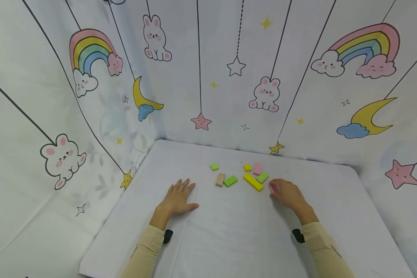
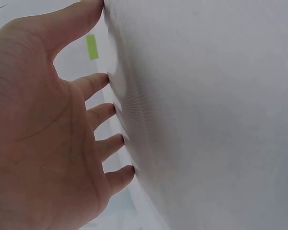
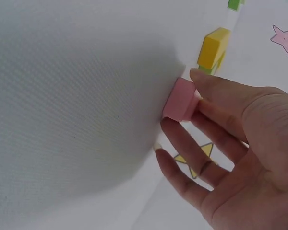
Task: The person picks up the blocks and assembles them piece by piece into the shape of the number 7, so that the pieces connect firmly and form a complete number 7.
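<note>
My left hand (image 1: 179,199) rests on the white table, fingers spread; in the left wrist view its fingertips (image 2: 116,109) press the cloth and the palm holds nothing. At the right, my right hand (image 1: 287,195) pinches a pink block (image 3: 181,99) between thumb and fingers, down at the table surface. Just left of that hand lie a long yellow block (image 1: 253,182) and a green block (image 1: 262,177). Behind these sit another pink block (image 1: 257,168) and a small yellow block (image 1: 247,168).
Between the hands lie a wooden-coloured block (image 1: 220,180), a green block (image 1: 231,181) and a small light green block (image 1: 214,166). White fabric printed with rainbows, stars and rabbits (image 1: 264,94) hangs around the table (image 1: 222,239), close to its back edge.
</note>
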`<state>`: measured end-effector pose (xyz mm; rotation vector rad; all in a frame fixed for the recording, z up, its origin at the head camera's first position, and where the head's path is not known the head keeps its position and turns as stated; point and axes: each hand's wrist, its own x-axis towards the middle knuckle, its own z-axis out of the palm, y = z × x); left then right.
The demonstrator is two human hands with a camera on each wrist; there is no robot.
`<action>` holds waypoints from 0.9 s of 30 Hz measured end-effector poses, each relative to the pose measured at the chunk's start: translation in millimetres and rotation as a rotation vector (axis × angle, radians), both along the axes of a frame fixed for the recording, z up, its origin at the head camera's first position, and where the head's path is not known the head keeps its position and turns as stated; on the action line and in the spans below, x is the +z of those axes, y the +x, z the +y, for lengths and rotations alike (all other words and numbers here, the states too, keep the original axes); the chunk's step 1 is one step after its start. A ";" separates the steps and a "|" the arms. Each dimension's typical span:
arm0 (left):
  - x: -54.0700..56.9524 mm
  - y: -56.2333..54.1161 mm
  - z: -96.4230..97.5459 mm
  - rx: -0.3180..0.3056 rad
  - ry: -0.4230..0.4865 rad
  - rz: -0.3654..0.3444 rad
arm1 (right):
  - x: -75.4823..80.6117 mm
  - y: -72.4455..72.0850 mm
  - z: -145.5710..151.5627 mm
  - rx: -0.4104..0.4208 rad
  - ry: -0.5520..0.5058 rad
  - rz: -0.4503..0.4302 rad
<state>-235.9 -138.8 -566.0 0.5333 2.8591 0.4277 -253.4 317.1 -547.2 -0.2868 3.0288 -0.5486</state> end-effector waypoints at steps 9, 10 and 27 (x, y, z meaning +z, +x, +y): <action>4.0 1.2 0.7 0.004 0.004 -0.003 | 2.5 4.2 0.6 -0.051 -0.070 -0.047; 3.7 1.1 0.8 0.004 0.003 -0.004 | 2.8 4.5 0.5 -0.048 -0.075 -0.049; -0.5 0.8 0.0 0.000 -0.001 0.006 | -4.9 3.1 0.2 -0.026 -0.118 -0.017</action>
